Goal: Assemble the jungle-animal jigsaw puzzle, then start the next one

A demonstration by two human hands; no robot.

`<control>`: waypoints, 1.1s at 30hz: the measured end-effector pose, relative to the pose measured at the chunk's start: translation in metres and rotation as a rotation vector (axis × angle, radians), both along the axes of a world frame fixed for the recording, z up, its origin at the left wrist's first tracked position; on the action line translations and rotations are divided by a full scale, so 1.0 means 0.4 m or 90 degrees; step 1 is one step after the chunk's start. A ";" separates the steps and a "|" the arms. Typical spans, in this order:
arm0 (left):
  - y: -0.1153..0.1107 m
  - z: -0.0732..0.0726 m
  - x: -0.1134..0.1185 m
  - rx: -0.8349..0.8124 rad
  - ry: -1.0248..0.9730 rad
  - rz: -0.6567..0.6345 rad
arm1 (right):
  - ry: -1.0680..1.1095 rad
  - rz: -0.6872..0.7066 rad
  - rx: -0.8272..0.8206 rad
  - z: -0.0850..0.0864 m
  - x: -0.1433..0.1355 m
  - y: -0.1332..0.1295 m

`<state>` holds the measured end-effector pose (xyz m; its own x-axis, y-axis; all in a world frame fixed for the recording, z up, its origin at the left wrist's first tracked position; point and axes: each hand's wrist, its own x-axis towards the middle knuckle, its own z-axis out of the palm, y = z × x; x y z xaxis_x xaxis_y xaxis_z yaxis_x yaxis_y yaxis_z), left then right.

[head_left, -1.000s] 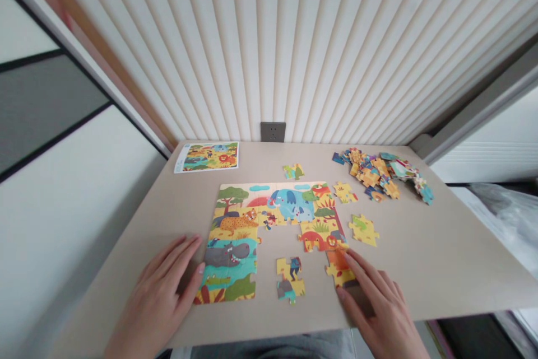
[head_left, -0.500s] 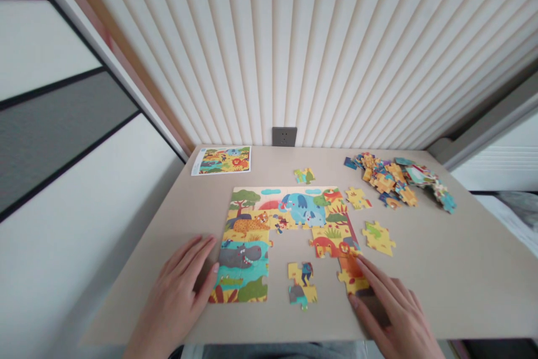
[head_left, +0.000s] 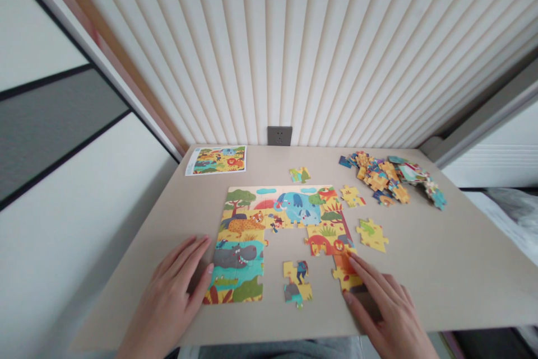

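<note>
Head view: partly assembled puzzle (head_left: 239, 258) lies flat on the counter (head_left: 176, 208), near the person. Left hand (head_left: 166, 292) spread, thumb at the puzzle's left edge, holding nothing. Right hand (head_left: 389, 308) spread, thumb apart from fingers, fingertips on the orange piece (head_left: 345, 270) at the lower right; no pinch visible. Joined pieces (head_left: 297, 283) lie between the hands. Judged handling: light, stiff card; interlocks may separate if lifted. Best hold: outer edges, sparing tabs; slide flat.

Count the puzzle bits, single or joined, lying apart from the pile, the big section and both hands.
4: a green bit beyond the big section; a yellow bit and a lizard bit right of it; a larger bit in its open middle.
</note>
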<state>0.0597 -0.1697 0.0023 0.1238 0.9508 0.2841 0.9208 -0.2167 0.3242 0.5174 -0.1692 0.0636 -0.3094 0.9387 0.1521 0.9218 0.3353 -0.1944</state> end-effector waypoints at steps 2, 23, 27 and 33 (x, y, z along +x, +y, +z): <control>0.000 -0.002 -0.001 0.002 0.000 -0.001 | 0.004 -0.003 -0.002 -0.001 -0.001 0.000; 0.002 -0.030 -0.022 0.008 0.006 -0.006 | 0.018 0.000 -0.040 0.031 -0.023 -0.010; 0.004 -0.030 -0.024 0.005 0.007 -0.011 | 0.006 0.020 -0.038 0.033 -0.023 -0.007; 0.006 -0.034 -0.029 0.024 0.011 -0.018 | -0.023 0.060 -0.029 0.041 -0.016 0.008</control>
<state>0.0483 -0.1672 -0.0114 0.1560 0.9355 0.3170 0.9195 -0.2548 0.2994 0.5108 -0.1660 0.0798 -0.4006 0.9110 0.0978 0.8935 0.4120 -0.1787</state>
